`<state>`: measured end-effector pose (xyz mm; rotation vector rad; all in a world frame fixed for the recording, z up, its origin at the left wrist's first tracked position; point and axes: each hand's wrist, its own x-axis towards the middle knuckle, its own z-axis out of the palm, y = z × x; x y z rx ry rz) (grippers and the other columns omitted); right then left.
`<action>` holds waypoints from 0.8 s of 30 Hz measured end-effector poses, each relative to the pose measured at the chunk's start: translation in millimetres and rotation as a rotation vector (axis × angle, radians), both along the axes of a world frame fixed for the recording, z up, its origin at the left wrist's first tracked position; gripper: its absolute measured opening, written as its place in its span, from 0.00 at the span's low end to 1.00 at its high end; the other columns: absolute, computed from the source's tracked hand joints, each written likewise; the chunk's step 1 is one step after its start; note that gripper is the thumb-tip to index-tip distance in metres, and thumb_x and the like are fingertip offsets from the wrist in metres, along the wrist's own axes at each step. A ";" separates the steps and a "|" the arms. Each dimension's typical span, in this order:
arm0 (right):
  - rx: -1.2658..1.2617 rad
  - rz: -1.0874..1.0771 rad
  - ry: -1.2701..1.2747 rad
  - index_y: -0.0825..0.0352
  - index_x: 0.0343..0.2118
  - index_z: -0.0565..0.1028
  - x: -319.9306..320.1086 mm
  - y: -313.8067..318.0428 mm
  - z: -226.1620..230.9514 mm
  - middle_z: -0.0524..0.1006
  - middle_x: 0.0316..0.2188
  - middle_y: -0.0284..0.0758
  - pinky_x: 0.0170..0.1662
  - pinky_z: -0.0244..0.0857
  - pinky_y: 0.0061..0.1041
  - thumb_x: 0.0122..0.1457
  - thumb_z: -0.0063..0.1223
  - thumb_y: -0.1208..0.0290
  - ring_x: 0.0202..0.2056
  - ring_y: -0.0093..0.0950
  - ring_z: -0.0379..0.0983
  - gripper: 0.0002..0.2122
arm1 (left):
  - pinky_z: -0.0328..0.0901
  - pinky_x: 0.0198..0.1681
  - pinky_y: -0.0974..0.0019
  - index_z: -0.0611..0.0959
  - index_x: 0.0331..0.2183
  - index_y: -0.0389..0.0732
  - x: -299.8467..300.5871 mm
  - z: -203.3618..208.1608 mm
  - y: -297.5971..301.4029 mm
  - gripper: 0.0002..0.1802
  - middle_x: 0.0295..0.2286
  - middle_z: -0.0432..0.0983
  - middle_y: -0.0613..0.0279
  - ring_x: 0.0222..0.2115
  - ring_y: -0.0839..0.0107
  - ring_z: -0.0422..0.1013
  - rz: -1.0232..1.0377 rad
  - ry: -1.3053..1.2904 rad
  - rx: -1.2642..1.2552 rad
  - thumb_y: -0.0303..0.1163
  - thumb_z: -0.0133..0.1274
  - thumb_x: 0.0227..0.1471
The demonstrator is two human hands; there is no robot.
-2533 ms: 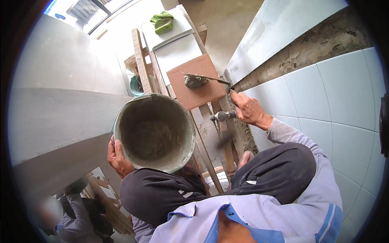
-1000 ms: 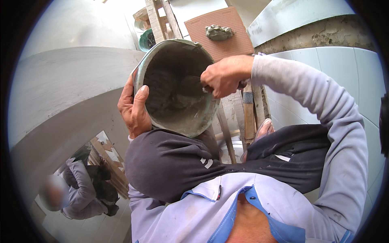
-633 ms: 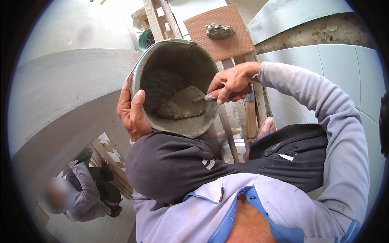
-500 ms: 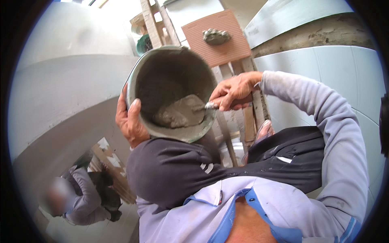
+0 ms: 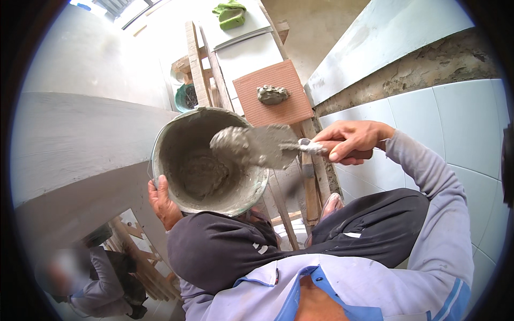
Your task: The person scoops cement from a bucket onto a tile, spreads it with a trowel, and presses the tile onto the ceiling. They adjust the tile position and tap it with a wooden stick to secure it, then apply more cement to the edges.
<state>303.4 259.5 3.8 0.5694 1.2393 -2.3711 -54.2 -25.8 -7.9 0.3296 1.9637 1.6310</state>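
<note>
My right hand is closed round the wooden handle of a trowel, held over the bucket's right side. A wet lump of grey mortar rides on the blade's tip. My left hand grips the outside of the mortar bucket at its lower left, thumb up near the rim. The bucket tilts toward me on my lap, and more mortar lies in its bottom. Beyond it, a reddish ribbed tile bears a separate clump of mortar.
White tiles and a green cloth lie farther off on the wooden planks. A green container stands behind the bucket. Pale wall tiles rise at right beneath rough mortar; a grey-sleeved figure shows lower left.
The trowel has come up out of the bucket with mortar on it, my right hand moving right. My left hand keeps hold of the bucket. The view has shifted, showing the green cloth.
</note>
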 end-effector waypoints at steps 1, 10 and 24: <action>0.060 -0.022 -0.034 0.73 0.49 0.71 7.3 6.1 5.0 0.67 0.18 0.25 0.15 0.60 0.17 0.53 0.61 0.67 0.15 0.16 0.65 0.22 | 0.68 0.46 0.65 0.74 0.47 0.37 4.8 3.4 3.0 0.15 0.41 0.76 0.57 0.41 0.70 0.72 0.071 -0.030 0.006 0.34 0.48 0.63; 0.602 -0.250 -0.156 0.71 0.41 0.72 19.8 11.4 -17.9 0.69 0.16 0.31 0.17 0.63 0.20 0.57 0.52 0.69 0.15 0.18 0.67 0.12 | 0.69 0.50 0.60 0.73 0.49 0.34 9.6 24.9 1.5 0.18 0.44 0.76 0.53 0.43 0.63 0.74 0.116 -0.132 0.251 0.37 0.42 0.65; 1.750 -0.187 -0.082 0.72 0.49 0.65 7.3 -36.5 -83.4 0.71 0.31 0.46 0.32 0.72 0.41 0.53 0.45 0.79 0.29 0.46 0.76 0.18 | 0.60 0.49 0.21 0.62 0.60 0.39 -97.6 -35.0 190.2 0.27 0.57 0.63 0.47 0.55 0.42 0.63 0.213 -0.479 0.410 0.44 0.36 0.66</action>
